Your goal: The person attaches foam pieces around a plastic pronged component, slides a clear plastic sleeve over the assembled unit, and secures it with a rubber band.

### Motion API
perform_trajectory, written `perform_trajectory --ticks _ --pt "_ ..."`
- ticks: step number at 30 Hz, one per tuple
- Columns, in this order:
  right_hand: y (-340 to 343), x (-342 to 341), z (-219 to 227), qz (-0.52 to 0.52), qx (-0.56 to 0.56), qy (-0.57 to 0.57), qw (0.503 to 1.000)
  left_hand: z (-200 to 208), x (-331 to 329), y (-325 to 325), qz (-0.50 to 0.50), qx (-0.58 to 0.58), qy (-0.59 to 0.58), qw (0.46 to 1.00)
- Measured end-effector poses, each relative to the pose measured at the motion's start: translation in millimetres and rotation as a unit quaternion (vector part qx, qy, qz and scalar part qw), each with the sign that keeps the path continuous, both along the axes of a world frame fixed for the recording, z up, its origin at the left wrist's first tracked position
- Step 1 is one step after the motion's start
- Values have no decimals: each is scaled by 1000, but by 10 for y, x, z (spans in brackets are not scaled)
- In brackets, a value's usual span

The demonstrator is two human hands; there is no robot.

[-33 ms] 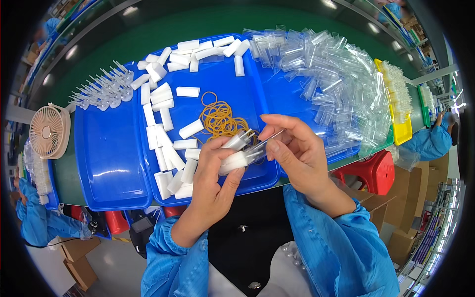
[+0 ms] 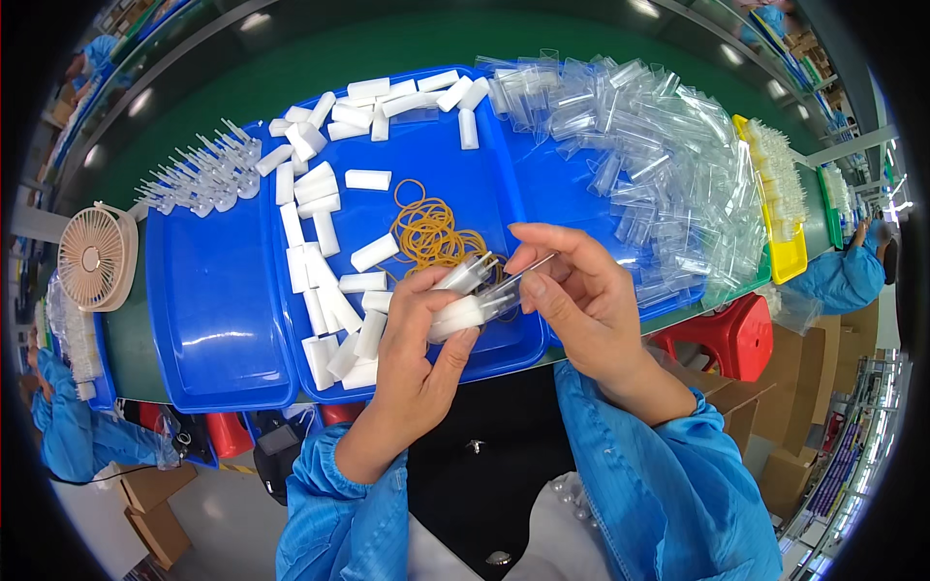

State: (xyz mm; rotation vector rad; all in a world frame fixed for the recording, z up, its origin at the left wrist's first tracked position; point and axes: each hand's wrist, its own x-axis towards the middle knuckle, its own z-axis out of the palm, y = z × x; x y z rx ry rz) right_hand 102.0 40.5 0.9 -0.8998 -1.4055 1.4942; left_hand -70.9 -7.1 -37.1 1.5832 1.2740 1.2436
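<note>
My left hand (image 2: pixel 417 339) is closed around a white foam-like block (image 2: pixel 457 318) with a clear plastic sleeve (image 2: pixel 500 302) at its far end. A second piece (image 2: pixel 463 277), pale with thin clear prongs, sticks out above it in the same hand. Thumb and forefinger of my right hand (image 2: pixel 581 286) pinch a thin clear rod-like piece (image 2: pixel 535 267) beside the sleeve's end; its exact kind is hard to make out. Just beyond the hands, a tangle of tan rubber bands (image 2: pixel 431 230) lies in the middle blue tray (image 2: pixel 436 160). Many white blocks (image 2: pixel 325 232) lie around that tray's left and far sides.
A right-hand blue tray (image 2: pixel 557 184) carries a heap of clear plastic sleeves (image 2: pixel 668 155). The left blue tray (image 2: pixel 218 320) has clear pronged parts (image 2: pixel 208 174) at its far end, near a small fan (image 2: pixel 97 257). A red stool (image 2: pixel 736 339) stands right. Co-workers sit at both sides.
</note>
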Motion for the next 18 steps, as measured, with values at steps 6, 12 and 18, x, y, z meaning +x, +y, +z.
perform_trajectory --ticks 6,12,18 --pt "2 -12 -14 7 18 -16 1000 6 23 -9 -6 6 17 1000" --pt "24 3 3 32 -32 3 999 -35 17 -15 4 -7 -10 1000" --pt "14 -3 -14 1 24 -33 999 -8 15 -19 3 2 -16 1000"
